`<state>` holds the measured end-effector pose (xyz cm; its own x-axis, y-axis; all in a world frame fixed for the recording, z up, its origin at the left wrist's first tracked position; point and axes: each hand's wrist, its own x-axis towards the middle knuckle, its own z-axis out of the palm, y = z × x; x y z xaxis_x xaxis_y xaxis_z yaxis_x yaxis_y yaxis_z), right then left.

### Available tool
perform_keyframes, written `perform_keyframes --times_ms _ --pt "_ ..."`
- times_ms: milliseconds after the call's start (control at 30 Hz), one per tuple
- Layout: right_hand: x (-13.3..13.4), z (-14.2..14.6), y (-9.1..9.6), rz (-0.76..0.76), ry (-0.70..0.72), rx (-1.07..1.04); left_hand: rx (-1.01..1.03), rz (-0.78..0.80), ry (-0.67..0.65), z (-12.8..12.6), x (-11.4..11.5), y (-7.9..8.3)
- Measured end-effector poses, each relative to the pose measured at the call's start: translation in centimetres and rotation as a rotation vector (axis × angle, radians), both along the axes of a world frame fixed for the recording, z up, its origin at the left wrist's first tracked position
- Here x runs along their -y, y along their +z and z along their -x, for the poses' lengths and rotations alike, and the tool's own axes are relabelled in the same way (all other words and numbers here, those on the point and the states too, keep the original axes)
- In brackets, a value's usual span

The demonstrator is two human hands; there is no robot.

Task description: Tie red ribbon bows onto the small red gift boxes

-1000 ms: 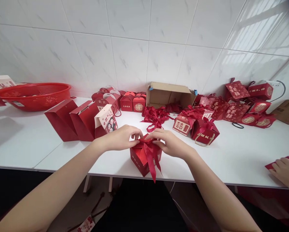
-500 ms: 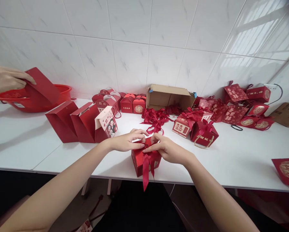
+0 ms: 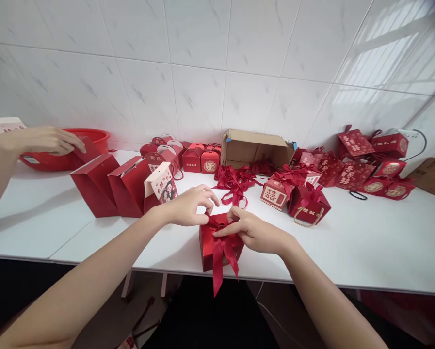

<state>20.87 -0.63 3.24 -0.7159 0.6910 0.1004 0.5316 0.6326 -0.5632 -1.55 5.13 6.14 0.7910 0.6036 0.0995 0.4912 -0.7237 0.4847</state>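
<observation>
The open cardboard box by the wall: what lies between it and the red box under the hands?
In the head view, a loose heap of red ribbon lies between the cardboard box and the red box, some loops nearer the latter.

This looks like a small packing workroom: a long white worktop (image 3: pixel 370 247) runs along a wall (image 3: pixel 199 36) of pale, marbled tiles, crowded with many near-identical red gift boxes (image 3: pixel 355 175), clustered at centre and right of the frame. A ribboned box (image 3: pixel 207 252) sits at the front edge, with loose red ribbon (image 3: pixel 235 178) and an open cardboard carton (image 3: pixel 257 139) behind it. At left, another person's hand (image 3: pixel 55 141) reaches beside a red plastic basin (image 3: pixel 48 163).
</observation>
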Motion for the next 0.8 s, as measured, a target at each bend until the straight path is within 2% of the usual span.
perform_keyframes --times_ms 67,167,267,367,467,700,800 --pt "0.0 0.0 -0.1 -0.019 0.009 -0.025 0.044 0.033 0.037 -0.3 0.4 0.1" --pt "0.0 -0.1 -0.3 -0.082 0.004 -0.161 0.176 0.283 0.071 -0.5 0.9 0.0" --pt "0.1 -0.1 -0.6 -0.101 -0.075 -0.329 0.260 0.485 0.084 -0.4 1.4 -0.6" --pt "0.1 -0.1 -0.8 -0.058 -0.152 -0.371 0.376 0.565 0.104 -0.2 2.0 -1.3" --pt "0.1 -0.1 -0.9 -0.043 -0.195 -0.339 0.463 0.574 0.153 -0.3 2.6 -2.1" --pt "-0.1 0.1 -1.1 -0.066 -0.276 -0.407 0.541 0.382 0.320 -1.8 3.8 -3.3" --pt "-0.1 0.3 -1.2 -0.047 -0.308 -0.450 0.562 0.357 0.358 -2.4 3.9 -3.7"
